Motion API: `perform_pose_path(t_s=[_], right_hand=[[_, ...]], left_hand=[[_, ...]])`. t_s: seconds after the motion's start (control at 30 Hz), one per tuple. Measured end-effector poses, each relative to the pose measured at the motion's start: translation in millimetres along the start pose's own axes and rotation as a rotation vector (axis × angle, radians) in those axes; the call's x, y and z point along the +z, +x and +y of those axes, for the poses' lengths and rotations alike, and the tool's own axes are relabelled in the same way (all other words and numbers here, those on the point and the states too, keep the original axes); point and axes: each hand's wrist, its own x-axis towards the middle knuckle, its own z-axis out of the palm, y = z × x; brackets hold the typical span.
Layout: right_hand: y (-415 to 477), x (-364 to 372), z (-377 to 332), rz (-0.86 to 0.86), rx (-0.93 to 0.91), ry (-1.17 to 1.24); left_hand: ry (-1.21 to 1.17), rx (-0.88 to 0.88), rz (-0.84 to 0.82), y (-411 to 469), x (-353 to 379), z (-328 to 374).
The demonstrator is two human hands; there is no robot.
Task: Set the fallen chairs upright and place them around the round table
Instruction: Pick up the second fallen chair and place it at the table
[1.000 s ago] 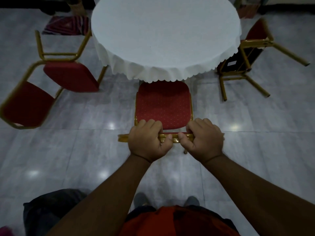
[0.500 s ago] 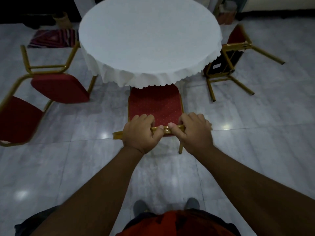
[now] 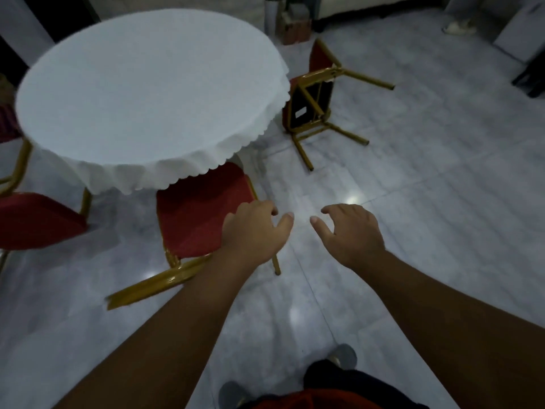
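Pale grey glossy tiled floor [image 3: 427, 187], wide and open from 12 to 5 o'clock, with glare spots near centre. Round table under a white scalloped cloth [image 3: 147, 93] at 10 to 11 o'clock, its hem overhanging the seat of an upright red-cushioned, gold-framed chair [image 3: 200, 214] tucked in at the table's near edge, seat front toward the table, gold back rail toward the camera. Fallen red and gold chair [image 3: 312, 101] at 1 o'clock, on its side just beside the table's right edge, black seat underside showing, legs reaching out right and toward the camera, long axis roughly along the 11-to-5 line. Another red seat [image 3: 35, 219] at 9 o'clock, partly cut off, pose unclear. Left hand [image 3: 253, 231] over the upright chair's right rear corner, fingers spread and curled, gripping nothing. Right hand [image 3: 351, 231] over bare floor, fingers loosely apart, empty. Thumbs near each other, not touching.
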Motion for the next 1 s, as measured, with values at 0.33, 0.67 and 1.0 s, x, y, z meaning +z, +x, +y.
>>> perform_pose_path(t_s=[0.33,0.67,1.0], right_hand=[[68.3,-109.9,209.9,0.007,0.161,-0.110],[218.5,-164.6,332.9,-0.030,0.270,-0.114],[377.4,-220.4,450.6,-0.025,0.404,-0.072]], left_hand=[[0.009,0.203,-0.111,129.8,61.2,220.7],[0.108,0.297,-0.140,315.9,97.9,324.1],[0.096,0.385,-0.229,516.2,121.7,450.3]])
